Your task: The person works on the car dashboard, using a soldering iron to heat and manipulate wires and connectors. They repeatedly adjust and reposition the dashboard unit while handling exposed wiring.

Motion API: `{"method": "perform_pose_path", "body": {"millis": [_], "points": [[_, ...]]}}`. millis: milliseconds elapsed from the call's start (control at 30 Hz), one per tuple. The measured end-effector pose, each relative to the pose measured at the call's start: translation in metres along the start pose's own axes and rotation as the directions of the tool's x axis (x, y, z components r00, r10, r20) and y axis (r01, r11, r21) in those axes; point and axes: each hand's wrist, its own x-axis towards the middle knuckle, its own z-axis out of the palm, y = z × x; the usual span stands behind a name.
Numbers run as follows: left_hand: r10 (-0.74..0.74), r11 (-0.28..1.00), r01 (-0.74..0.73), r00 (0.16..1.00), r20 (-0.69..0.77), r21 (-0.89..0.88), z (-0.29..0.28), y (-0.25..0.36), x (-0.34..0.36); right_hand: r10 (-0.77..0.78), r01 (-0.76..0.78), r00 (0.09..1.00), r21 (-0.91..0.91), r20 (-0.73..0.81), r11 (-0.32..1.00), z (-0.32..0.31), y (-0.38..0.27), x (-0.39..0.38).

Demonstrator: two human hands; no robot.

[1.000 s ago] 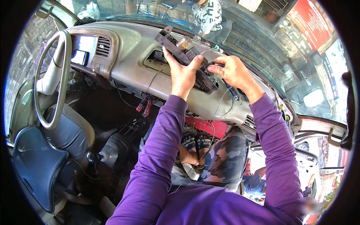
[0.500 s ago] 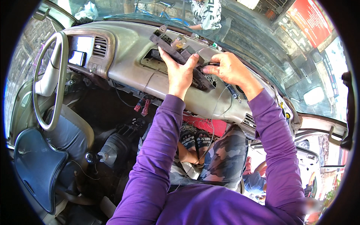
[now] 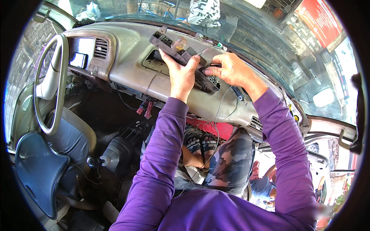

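A long dark fuse box hangs tilted over the dashboard, with socketed ends and a clear amber bulb-like part standing on it. My left hand is wrapped round its middle, thumb on top. My right hand is closed in a pinch against the right part of the box; whatever lies between its fingertips is hidden. Just under the right wrist, a dark blue pen-shaped tool with a thin wire rests on the dashboard.
The grey dashboard has a rectangular opening behind my left hand. To the left stand the steering wheel and gear lever. Red connectors dangle below the dash. A thin wire runs down across my lap. A person is beyond the windshield.
Both hands and the fuse box have shifted slightly left in the picture. My grip looks the same. Outside, the person in the printed shirt has moved left and upward in view.
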Motion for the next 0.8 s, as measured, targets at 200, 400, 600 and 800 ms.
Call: {"method": "perform_pose_path", "body": {"millis": [200,400,600,800], "points": [[-0.005,1.0,0.005,1.0,-0.027,-0.011,-0.001,-0.002,0.002,-0.038,0.046,0.999,-0.288,0.032,0.957,-0.003,-0.025,0.007],[0.065,0.998,-0.066,0.998,0.027,0.024,-0.004,-0.004,0.005,-0.05,0.04,0.997,-0.145,-0.066,0.989,0.011,-0.011,-0.004],[0.13,0.983,-0.135,0.99,0.046,0.123,-0.004,-0.002,0.004,-0.013,-0.006,0.994,-0.184,-0.106,0.983,0.022,-0.017,-0.011],[0.071,0.996,-0.071,0.997,-0.014,-0.051,-0.007,-0.013,0.005,0.03,-0.053,0.992,-0.195,-0.12,0.979,0.019,-0.025,-0.017]]}}
